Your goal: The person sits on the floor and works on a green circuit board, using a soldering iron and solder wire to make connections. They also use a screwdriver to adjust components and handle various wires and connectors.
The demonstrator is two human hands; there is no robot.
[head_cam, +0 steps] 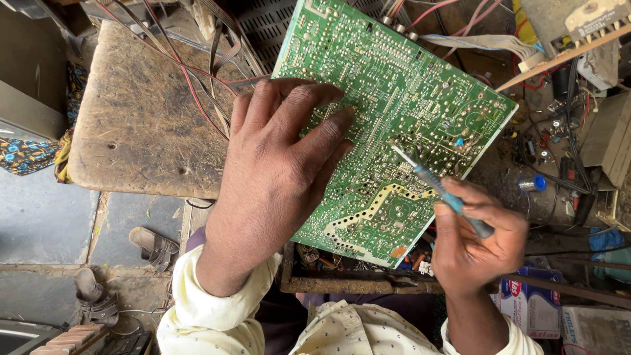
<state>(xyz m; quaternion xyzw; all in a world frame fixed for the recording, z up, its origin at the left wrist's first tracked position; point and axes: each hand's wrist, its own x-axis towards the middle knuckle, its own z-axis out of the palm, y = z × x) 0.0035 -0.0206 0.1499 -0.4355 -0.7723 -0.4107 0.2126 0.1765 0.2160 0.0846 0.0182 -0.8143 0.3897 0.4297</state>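
Cream sleeves low, both hands on the green circuit board (420,92).
Left hand (276,164) presses flat, open, steadying it; right hand (476,246) grips the blue-handled tool (447,197) — I keep its tip light on the solder side.

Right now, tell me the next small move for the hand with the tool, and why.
Probably lower the tip the last bit onto the solder side of the green circuit board. The right hand holds the blue-handled tool with its tip just over the board, and the left hand lies flat on it, steadying it.
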